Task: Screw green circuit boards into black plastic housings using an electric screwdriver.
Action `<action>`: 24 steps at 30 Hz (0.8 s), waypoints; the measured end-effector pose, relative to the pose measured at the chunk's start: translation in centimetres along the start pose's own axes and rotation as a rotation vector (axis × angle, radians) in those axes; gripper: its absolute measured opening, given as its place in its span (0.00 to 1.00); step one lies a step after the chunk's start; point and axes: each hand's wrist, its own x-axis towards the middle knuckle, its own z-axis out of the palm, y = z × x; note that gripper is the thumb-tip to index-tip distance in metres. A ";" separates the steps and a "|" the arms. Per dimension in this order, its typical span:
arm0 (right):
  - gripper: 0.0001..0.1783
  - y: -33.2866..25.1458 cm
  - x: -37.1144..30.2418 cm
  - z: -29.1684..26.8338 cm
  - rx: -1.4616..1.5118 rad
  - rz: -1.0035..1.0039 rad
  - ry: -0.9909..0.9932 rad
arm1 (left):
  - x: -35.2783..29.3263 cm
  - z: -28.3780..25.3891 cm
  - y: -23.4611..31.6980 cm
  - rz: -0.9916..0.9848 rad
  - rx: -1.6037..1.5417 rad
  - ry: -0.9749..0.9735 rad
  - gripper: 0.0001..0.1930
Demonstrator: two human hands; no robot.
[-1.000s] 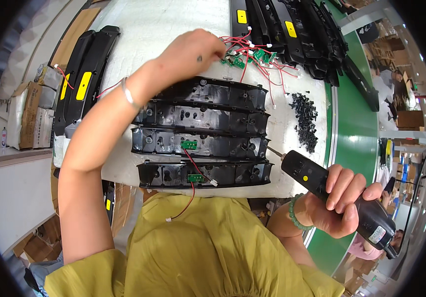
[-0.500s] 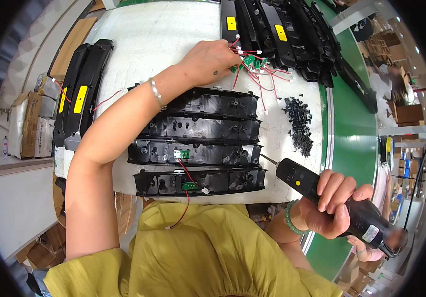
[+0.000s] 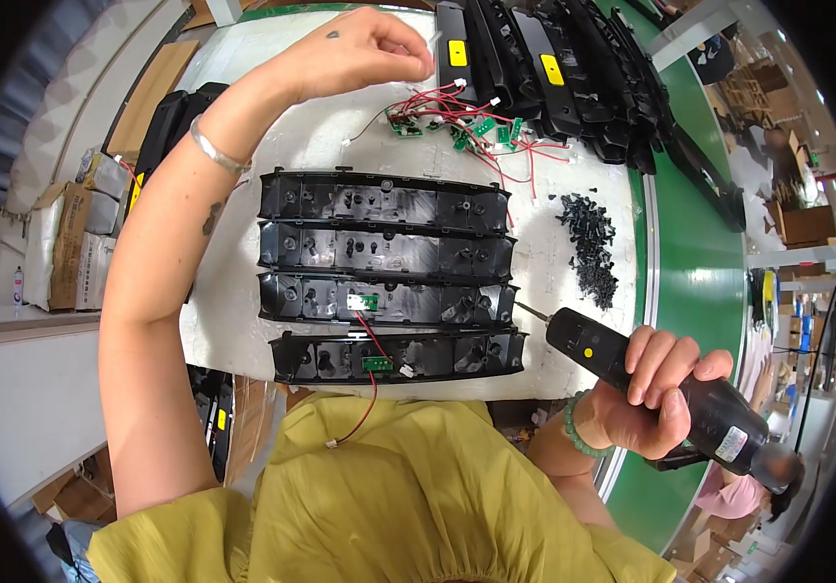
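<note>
Holds a black, cylindrical power screwdriver (image 3: 588, 347) at the near right, right hand (image 3: 656, 394) wrapped round the body, with a thin metal bit (image 3: 533, 312) pointing left and sitting just beside the row ends. Has the left hand (image 3: 369, 53) raised at the far side, fingers drawn in narrow toward the thumb; cannot tell whether empty or pinching something small. Between the two, shows four long, shallow, black plastic housings (image 3: 433, 304) set in rows, open side up, on a white, foam-like work surface (image 3: 228, 335). In the nearest housing, shows a small green circuit board (image 3: 377, 364) with a thin red lead (image 3: 373, 400) hanging over the near edge; in the next one, a matching green board (image 3: 367, 303); in the two farther ones, none. Beyond the rows, includes a tangled heap of wired green boards (image 3: 483, 126), and to the right, a loose pile of small black screw-like pieces (image 3: 588, 248). Seems to be at the stage of placing boards, ahead of fastening. Calls next, probably, for freeing one board without dragging neighbouring wires, then setting it flat in the third housing from the near side.
</note>
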 end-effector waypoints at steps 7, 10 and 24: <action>0.17 0.3 0.1 0.6 0.009 0.025 -0.031 | -2.5 0.8 -1.7 -0.176 0.183 0.231 0.07; 0.15 0.5 0.3 1.2 0.067 0.022 -0.082 | -3.2 2.4 -2.0 -0.084 0.201 0.151 0.07; 0.15 0.4 0.0 1.2 0.012 0.040 -0.063 | -3.5 7.5 -3.9 0.072 0.514 0.020 0.05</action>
